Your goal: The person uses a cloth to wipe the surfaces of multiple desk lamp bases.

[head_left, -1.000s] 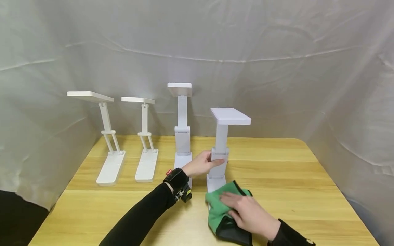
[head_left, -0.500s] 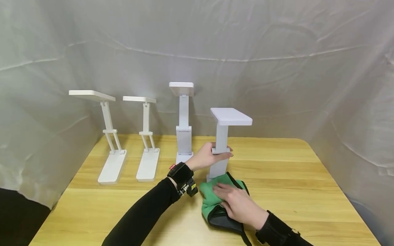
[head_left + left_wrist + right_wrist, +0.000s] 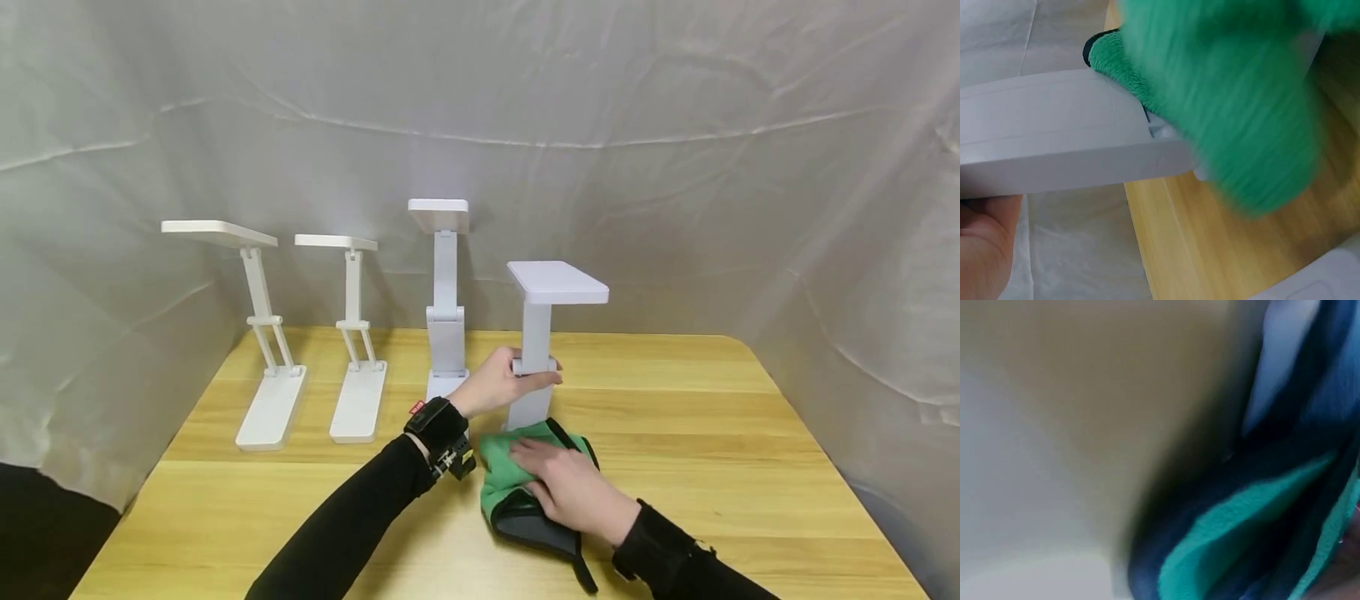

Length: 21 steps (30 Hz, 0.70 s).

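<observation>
A white folding desk lamp (image 3: 536,337) stands right of centre in the head view. My left hand (image 3: 504,385) grips its upright at the middle joint, thumb in front and fingers behind. My right hand (image 3: 573,487) holds a green fluffy cloth (image 3: 504,475) with black edging and a dark underside, bunched over the lamp's base. The base is hidden beneath it. In the left wrist view the cloth (image 3: 1229,119) is blurred and wraps the lower end of the lamp's arm (image 3: 1066,131). The right wrist view shows the cloth's folded edge (image 3: 1229,519), with much blur.
Another white lamp (image 3: 446,337) stands just left of the held one, partly behind my left hand. Two more white lamps (image 3: 272,408) (image 3: 358,404) stand farther left. All are on a wooden table (image 3: 675,433) before a grey fabric backdrop (image 3: 675,208).
My left hand has moved up the lamp from its lower arm section to the middle joint. My right hand and the cloth have shifted left over the base.
</observation>
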Motion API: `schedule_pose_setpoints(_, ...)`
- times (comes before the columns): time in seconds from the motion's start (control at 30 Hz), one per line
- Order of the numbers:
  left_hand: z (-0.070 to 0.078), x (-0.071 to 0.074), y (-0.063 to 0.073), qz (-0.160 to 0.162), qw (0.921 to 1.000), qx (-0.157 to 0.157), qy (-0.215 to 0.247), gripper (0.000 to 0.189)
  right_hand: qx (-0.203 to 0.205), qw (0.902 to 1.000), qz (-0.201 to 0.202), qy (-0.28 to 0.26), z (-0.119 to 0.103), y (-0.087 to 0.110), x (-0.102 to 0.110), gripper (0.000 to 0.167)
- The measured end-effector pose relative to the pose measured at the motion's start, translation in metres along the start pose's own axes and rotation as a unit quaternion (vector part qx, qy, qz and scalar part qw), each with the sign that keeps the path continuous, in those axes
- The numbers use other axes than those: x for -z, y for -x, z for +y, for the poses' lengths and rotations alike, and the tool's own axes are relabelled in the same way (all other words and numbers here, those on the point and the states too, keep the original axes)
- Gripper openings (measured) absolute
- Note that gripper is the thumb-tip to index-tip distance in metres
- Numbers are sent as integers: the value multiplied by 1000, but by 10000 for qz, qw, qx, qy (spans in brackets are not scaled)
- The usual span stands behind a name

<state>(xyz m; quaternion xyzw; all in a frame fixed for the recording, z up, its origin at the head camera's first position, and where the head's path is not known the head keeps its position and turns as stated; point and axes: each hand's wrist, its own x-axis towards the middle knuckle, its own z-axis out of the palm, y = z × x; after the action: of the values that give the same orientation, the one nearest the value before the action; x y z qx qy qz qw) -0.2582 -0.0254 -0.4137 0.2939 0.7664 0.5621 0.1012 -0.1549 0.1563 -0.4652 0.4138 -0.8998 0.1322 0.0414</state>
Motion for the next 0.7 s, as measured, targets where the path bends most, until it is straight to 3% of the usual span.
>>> schedule_pose_setpoints(0.13, -1, 1, 2, 37, 10000, 48, -44, 24, 558, 9978, -68, -360, -9, 25, 1, 49)
schedule_pose_setpoints(0.23, -1, 1, 2, -7, 9999, 99, -92, 25, 648, 9954, -92, -695, -8, 40, 3, 48)
schedule_pose_setpoints(0.33, 1, 1, 1, -15, 9999, 111, -127, 27, 270, 9975, -33, -647, 2, 34, 6, 48)
schedule_pose_setpoints(0.47, 1, -2, -1, 24, 9999, 85, -143, 27, -180, 9995, 26, -244, 7, 8, 5, 47)
schedule_pose_setpoints(0.57, 0, -2, -2, 52, 9999, 36, -129, 25, 24, 9999, 29, -125, -2, 0, 1, 47)
schedule_pose_setpoints(0.7, -1, -2, -2, 39, 9999, 23, -139, 23, 573, 9972, -47, -482, -13, 19, -1, 47)
